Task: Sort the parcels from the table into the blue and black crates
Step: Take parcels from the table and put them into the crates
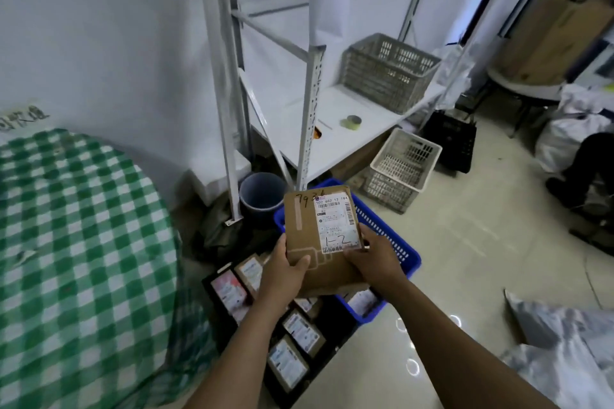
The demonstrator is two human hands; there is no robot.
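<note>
Over the blue crate [392, 236], a cardboard parcel [309, 226] is gripped by left hand [285, 272] and right hand [375, 259]; the parcel-filled black crate [272, 385] is partly hidden by forearms, bench [83, 242] alongside.

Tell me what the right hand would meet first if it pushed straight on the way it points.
The right hand grips the brown cardboard parcel, so that is met at once. Carrying it forward and down, the likely next contact is the blue plastic crate beneath, though depth is unclear.

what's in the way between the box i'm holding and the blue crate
Nothing visible does. The left hand and right hand hold the cardboard parcel right over the open blue crate; one white-labelled parcel already lies inside.
</note>
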